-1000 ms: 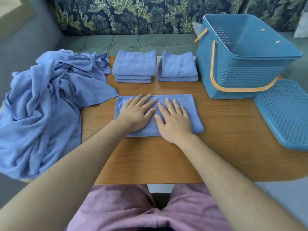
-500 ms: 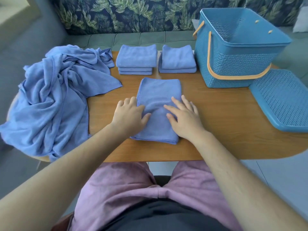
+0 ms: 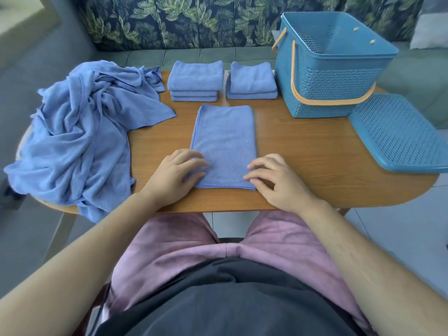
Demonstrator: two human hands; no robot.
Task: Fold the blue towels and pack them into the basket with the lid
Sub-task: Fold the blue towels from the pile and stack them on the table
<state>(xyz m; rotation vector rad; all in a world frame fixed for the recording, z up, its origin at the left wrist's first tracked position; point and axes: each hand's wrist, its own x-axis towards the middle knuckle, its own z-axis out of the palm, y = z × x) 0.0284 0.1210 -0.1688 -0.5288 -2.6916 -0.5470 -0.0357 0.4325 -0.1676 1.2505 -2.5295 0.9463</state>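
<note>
Half-folded towel: left hand and right hand curl fingers on near corners. Folded stacks, 12 o'clock; unfolded heap, 9 o'clock; basket, 2 o'clock, apparently unpacked; lid off.

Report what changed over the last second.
The towel made a quarter turn: it lay crosswise and now runs lengthwise away from the person. The left hand and right hand moved from flat on its middle to its near corners, fingers curled. The stacks, heap, basket and lid stayed put.
</note>
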